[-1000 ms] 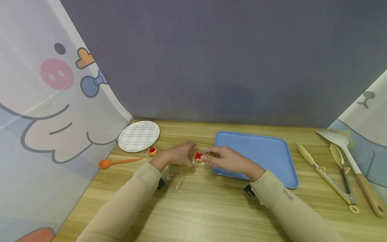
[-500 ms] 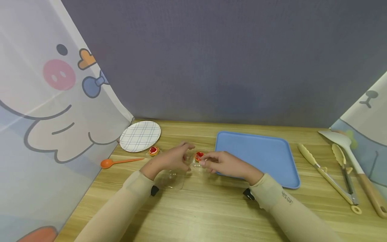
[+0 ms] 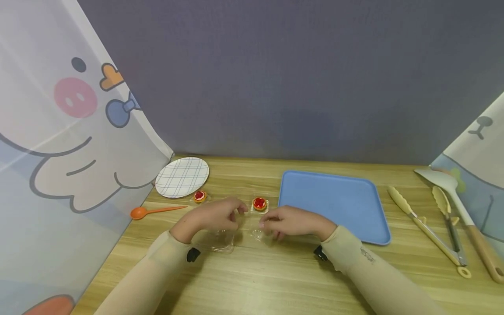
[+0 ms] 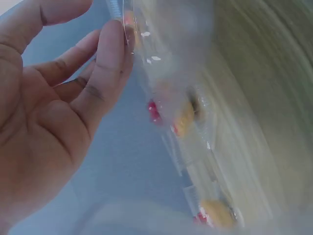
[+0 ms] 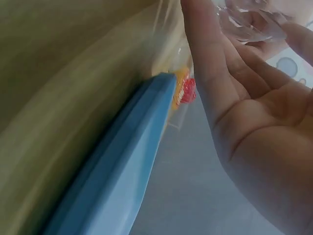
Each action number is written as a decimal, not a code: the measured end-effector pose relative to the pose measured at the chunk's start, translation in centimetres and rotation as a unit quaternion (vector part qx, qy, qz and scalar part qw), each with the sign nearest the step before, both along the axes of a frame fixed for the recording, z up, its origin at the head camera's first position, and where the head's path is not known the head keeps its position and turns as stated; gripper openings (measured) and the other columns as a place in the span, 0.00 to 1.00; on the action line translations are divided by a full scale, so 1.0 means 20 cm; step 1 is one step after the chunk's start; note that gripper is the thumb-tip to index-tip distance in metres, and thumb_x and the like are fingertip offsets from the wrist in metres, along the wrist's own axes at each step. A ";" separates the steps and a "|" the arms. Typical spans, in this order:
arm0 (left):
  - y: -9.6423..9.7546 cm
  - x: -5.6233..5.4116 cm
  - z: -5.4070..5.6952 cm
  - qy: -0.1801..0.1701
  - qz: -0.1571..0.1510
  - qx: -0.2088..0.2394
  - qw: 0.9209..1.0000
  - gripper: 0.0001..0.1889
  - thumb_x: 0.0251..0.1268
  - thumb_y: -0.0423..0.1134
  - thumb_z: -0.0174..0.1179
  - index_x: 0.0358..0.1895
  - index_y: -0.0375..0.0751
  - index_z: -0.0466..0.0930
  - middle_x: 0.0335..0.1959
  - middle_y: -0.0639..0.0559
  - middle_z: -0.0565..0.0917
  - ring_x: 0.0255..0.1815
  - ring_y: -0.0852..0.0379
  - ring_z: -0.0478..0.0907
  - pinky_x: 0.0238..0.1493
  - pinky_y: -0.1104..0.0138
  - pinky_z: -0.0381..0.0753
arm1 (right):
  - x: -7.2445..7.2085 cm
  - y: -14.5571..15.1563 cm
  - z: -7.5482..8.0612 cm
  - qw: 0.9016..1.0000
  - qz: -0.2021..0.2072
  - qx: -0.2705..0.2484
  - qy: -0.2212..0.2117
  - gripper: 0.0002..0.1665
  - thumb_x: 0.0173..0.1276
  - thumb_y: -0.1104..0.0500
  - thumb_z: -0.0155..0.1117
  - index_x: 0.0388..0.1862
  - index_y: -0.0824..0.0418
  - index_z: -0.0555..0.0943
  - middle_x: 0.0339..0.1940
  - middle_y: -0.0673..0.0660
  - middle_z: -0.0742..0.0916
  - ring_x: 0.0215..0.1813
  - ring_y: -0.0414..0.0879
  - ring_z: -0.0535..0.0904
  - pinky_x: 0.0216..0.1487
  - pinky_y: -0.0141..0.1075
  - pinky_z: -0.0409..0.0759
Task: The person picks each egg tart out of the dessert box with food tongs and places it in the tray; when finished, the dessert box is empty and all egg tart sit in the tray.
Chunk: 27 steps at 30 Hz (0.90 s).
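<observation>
A small red-topped tart (image 3: 259,203) sits in the base of a clear plastic box in the middle of the wooden table. My right hand (image 3: 289,221) is just in front of it, thumb and fingertips at a clear plastic lid (image 5: 254,27), which shows between them in the right wrist view. My left hand (image 3: 218,214) hovers with loosely bent, parted fingers over another clear box (image 3: 223,243). The left wrist view shows a tart (image 4: 183,117) in that box, which the hand hides in the head view. Another boxed tart (image 3: 199,196) is behind the left hand.
A blue tray (image 3: 330,205) lies right of the middle tart. At the back left are a checked plate (image 3: 182,177) and an orange spoon (image 3: 138,213). Tongs (image 3: 425,227) and a wooden-handled turner (image 3: 468,218) lie far right. A grey panel (image 3: 275,78) stands behind.
Both hands have come nearer the person, away from the middle tart, and the left also moved left. The tart's box now stands uncovered, its clear lid drawn forward by the right hand.
</observation>
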State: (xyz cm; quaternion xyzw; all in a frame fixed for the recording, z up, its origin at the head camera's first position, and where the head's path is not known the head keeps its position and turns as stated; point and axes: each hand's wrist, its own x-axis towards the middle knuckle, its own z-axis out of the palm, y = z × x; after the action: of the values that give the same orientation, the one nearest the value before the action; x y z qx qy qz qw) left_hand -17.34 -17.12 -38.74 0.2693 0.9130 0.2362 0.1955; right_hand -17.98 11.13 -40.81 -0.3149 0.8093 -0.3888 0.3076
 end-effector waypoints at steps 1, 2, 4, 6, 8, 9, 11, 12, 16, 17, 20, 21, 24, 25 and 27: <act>-0.01 0.01 0.00 0.002 -0.003 -0.003 1.000 0.26 0.61 0.32 0.63 0.65 0.35 0.80 0.58 0.46 0.85 0.46 0.59 0.84 0.47 0.64 0.85 | 0.00 -0.01 0.00 1.000 0.005 0.001 -0.004 0.25 0.82 0.43 0.58 0.65 0.58 0.85 0.44 0.55 0.93 0.40 0.49 0.91 0.46 0.43 0.89; -0.01 0.01 0.00 0.006 -0.007 -0.011 1.000 0.25 0.62 0.32 0.62 0.64 0.35 0.81 0.57 0.46 0.86 0.47 0.59 0.84 0.49 0.63 0.85 | 0.00 -0.02 0.00 1.000 0.010 0.000 -0.008 0.25 0.83 0.43 0.58 0.64 0.58 0.85 0.44 0.55 0.92 0.40 0.49 0.91 0.46 0.43 0.90; -0.02 0.02 0.01 0.022 -0.012 -0.034 0.999 0.22 0.65 0.35 0.61 0.62 0.35 0.83 0.53 0.49 0.88 0.47 0.59 0.84 0.52 0.61 0.85 | -0.01 -0.04 0.00 1.000 0.020 -0.002 -0.013 0.25 0.83 0.43 0.58 0.63 0.59 0.85 0.43 0.56 0.92 0.41 0.49 0.91 0.46 0.42 0.90; -0.03 0.03 0.01 0.037 -0.013 -0.062 0.997 0.19 0.68 0.38 0.60 0.59 0.38 0.86 0.50 0.53 0.89 0.46 0.61 0.83 0.53 0.61 0.84 | -0.01 -0.06 0.00 0.999 0.029 -0.006 -0.015 0.25 0.83 0.44 0.58 0.61 0.60 0.86 0.42 0.57 0.91 0.41 0.49 0.91 0.45 0.43 0.90; -0.04 0.05 0.02 0.042 -0.012 -0.077 0.996 0.17 0.70 0.39 0.59 0.56 0.39 0.88 0.46 0.55 0.89 0.42 0.62 0.81 0.50 0.61 0.83 | -0.02 -0.08 -0.01 0.999 0.035 -0.005 -0.012 0.25 0.83 0.43 0.57 0.61 0.60 0.86 0.42 0.57 0.91 0.40 0.49 0.92 0.45 0.42 0.90; -0.05 0.05 0.02 0.041 -0.009 -0.082 0.996 0.16 0.71 0.40 0.59 0.55 0.40 0.89 0.44 0.56 0.89 0.41 0.62 0.80 0.50 0.61 0.83 | -0.03 -0.08 -0.01 0.999 0.035 -0.004 -0.011 0.25 0.83 0.43 0.57 0.61 0.60 0.86 0.42 0.57 0.90 0.40 0.49 0.92 0.44 0.42 0.90; -0.07 0.06 0.03 0.031 0.000 -0.085 0.996 0.11 0.73 0.40 0.59 0.47 0.43 0.89 0.37 0.59 0.86 0.37 0.63 0.77 0.45 0.63 0.80 | -0.03 -0.09 -0.01 0.999 0.037 -0.004 -0.008 0.25 0.83 0.44 0.58 0.62 0.61 0.85 0.42 0.57 0.90 0.40 0.49 0.92 0.44 0.42 0.91; -0.07 0.06 0.03 0.027 0.003 -0.086 0.996 0.08 0.73 0.40 0.59 0.41 0.45 0.88 0.32 0.60 0.83 0.34 0.64 0.75 0.42 0.65 0.78 | -0.03 -0.09 -0.01 0.999 0.037 -0.004 -0.006 0.26 0.83 0.44 0.58 0.63 0.61 0.85 0.42 0.57 0.90 0.40 0.49 0.92 0.44 0.42 0.90; -0.10 0.07 0.04 0.009 0.007 -0.086 0.996 0.13 0.72 0.38 0.57 0.25 0.52 0.75 0.21 0.62 0.67 0.25 0.64 0.64 0.32 0.69 0.65 | -0.02 -0.08 0.00 1.000 0.030 -0.003 0.004 0.25 0.83 0.45 0.59 0.64 0.61 0.85 0.41 0.58 0.91 0.40 0.49 0.91 0.45 0.43 0.90; -0.10 0.07 0.04 0.005 0.008 -0.086 0.996 0.14 0.72 0.37 0.57 0.24 0.52 0.73 0.20 0.62 0.65 0.24 0.64 0.63 0.31 0.69 0.64 | -0.02 -0.07 0.01 1.000 0.027 -0.001 0.010 0.25 0.83 0.45 0.59 0.64 0.61 0.85 0.42 0.58 0.91 0.40 0.49 0.91 0.45 0.44 0.90; -0.12 0.07 0.05 -0.004 0.018 -0.084 0.996 0.09 0.73 0.37 0.57 0.30 0.49 0.81 0.23 0.61 0.71 0.25 0.64 0.66 0.33 0.69 0.68 | 0.00 -0.03 0.03 0.999 0.012 0.003 0.033 0.25 0.83 0.44 0.59 0.65 0.60 0.84 0.44 0.58 0.92 0.41 0.49 0.91 0.45 0.44 0.90; -0.12 0.07 0.05 -0.004 0.023 -0.085 0.996 0.08 0.73 0.37 0.58 0.33 0.47 0.84 0.25 0.61 0.73 0.27 0.63 0.68 0.35 0.68 0.70 | 0.00 0.00 0.04 0.999 0.007 0.004 0.043 0.25 0.83 0.45 0.59 0.65 0.61 0.84 0.44 0.58 0.92 0.41 0.49 0.91 0.45 0.43 0.90; -0.13 0.07 0.04 0.000 0.031 -0.091 0.995 0.08 0.75 0.38 0.58 0.40 0.45 0.87 0.29 0.60 0.79 0.31 0.63 0.72 0.39 0.66 0.74 | 0.01 0.08 0.08 0.997 -0.008 0.011 0.071 0.27 0.84 0.44 0.58 0.67 0.61 0.84 0.43 0.58 0.92 0.39 0.49 0.90 0.42 0.41 0.89; -0.14 0.06 0.04 0.004 0.031 -0.092 0.995 0.08 0.75 0.39 0.59 0.41 0.45 0.88 0.31 0.60 0.80 0.32 0.63 0.73 0.40 0.65 0.75 | 0.01 0.11 0.10 0.997 -0.012 0.015 0.080 0.27 0.84 0.44 0.58 0.67 0.61 0.84 0.41 0.58 0.92 0.39 0.49 0.89 0.42 0.41 0.88; -0.15 0.06 0.03 0.007 0.035 -0.094 0.995 0.08 0.76 0.40 0.59 0.41 0.46 0.88 0.31 0.61 0.80 0.33 0.63 0.73 0.41 0.65 0.76 | 0.02 0.17 0.13 0.995 -0.026 0.029 0.093 0.28 0.84 0.42 0.57 0.68 0.60 0.83 0.42 0.57 0.92 0.40 0.48 0.88 0.42 0.40 0.86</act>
State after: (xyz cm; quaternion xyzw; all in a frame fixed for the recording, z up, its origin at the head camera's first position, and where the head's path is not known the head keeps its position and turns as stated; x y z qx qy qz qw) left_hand -16.09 -20.13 -38.07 0.2194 0.9413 0.1540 0.2053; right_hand -17.68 14.59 -38.24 -0.3200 0.8532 -0.3421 0.2296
